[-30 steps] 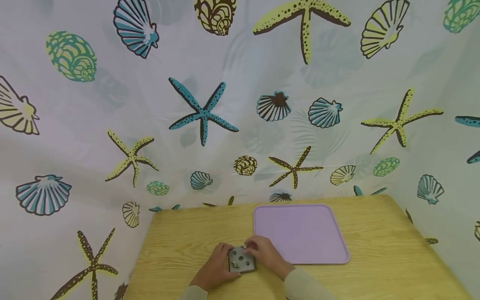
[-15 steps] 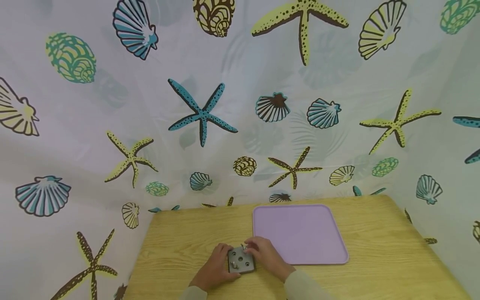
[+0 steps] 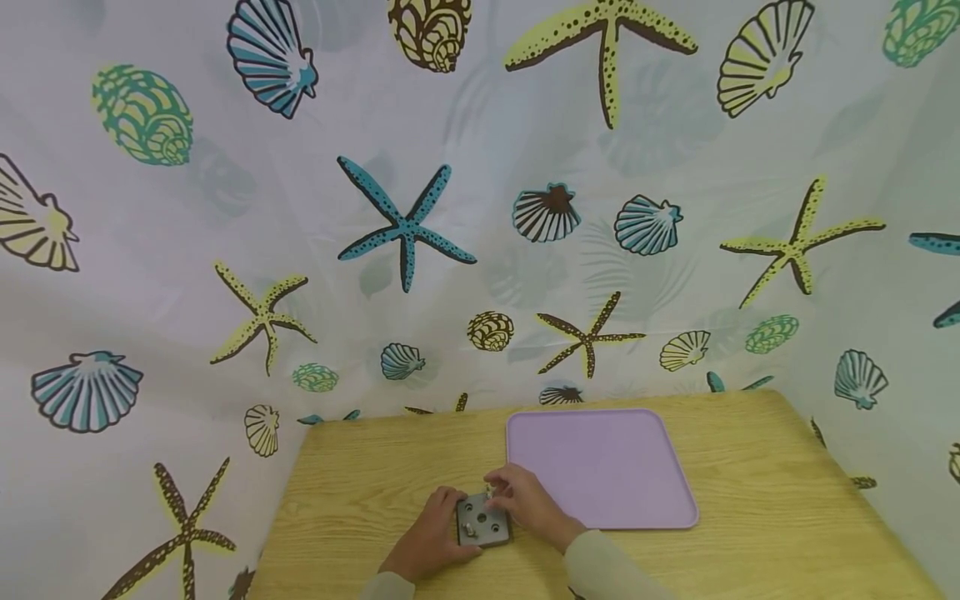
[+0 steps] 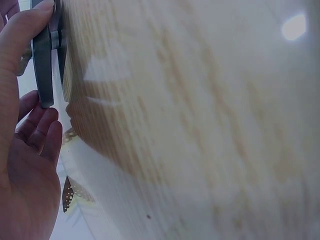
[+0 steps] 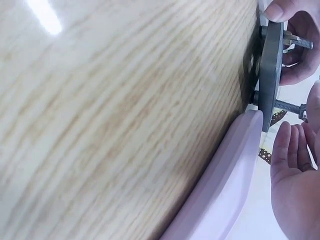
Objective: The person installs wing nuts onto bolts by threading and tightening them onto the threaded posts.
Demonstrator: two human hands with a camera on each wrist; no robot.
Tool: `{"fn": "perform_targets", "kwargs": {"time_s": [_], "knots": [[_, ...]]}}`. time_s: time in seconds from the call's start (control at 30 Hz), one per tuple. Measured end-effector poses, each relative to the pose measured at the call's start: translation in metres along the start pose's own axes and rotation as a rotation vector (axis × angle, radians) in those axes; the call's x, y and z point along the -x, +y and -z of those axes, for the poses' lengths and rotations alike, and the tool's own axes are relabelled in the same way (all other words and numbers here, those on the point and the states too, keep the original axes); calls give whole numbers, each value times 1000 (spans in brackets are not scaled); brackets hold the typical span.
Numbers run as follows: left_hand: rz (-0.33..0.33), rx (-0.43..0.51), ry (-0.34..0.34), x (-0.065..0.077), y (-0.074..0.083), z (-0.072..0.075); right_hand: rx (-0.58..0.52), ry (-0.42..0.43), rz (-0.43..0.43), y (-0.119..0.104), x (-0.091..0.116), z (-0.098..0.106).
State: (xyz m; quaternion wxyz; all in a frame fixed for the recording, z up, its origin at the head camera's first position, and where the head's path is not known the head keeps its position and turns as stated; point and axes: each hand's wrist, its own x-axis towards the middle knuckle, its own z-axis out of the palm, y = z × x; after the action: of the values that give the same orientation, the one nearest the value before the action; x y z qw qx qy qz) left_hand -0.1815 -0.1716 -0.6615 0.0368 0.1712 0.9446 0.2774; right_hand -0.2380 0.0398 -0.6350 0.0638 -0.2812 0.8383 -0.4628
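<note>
A thick grey square plate (image 3: pixel 482 522) with several round holes lies just above the wooden table. My left hand (image 3: pixel 432 533) grips it at its left side, thumb at the near edge and fingers at the far edge. Two threaded bolts rise from the plate. The near-left bolt (image 5: pixel 302 43) carries a brass-tinted nut (image 5: pixel 289 38) low on its shaft, near the plate. On the far-right bolt (image 5: pixel 286 106), a small metal nut (image 5: pixel 303 111) sits at the free end. My right hand (image 3: pixel 527 504) pinches that nut between thumb and fingers; its fingertips partly hide it.
A lilac tray (image 3: pixel 600 520) lies to the right of the plate, its near-left edge close to my right hand. Wood-grain table (image 3: pixel 360 475) surrounds both. A hanging cloth (image 3: pixel 465 275) printed with shells and starfish stands behind and at both sides.
My right hand has risen slightly at the far-right bolt, and its fingers have shifted around the nut. My left hand and the plate have stayed where they were.
</note>
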Motion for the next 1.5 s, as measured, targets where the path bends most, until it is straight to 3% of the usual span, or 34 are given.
{"fn": "perform_targets", "kwargs": {"time_s": [0.53, 0.9, 1.3, 1.5], "knots": [[-11, -14, 1, 0, 0, -1, 15, 25, 13, 8, 7, -3], [-20, -15, 8, -1, -4, -3, 24, 84, 140, 13, 16, -3], [-37, -16, 8, -1, -2, -1, 1, 103, 96, 8, 8, -5], [-12, -13, -3, -2, -4, -3, 14, 109, 90, 6, 6, -8]]}}
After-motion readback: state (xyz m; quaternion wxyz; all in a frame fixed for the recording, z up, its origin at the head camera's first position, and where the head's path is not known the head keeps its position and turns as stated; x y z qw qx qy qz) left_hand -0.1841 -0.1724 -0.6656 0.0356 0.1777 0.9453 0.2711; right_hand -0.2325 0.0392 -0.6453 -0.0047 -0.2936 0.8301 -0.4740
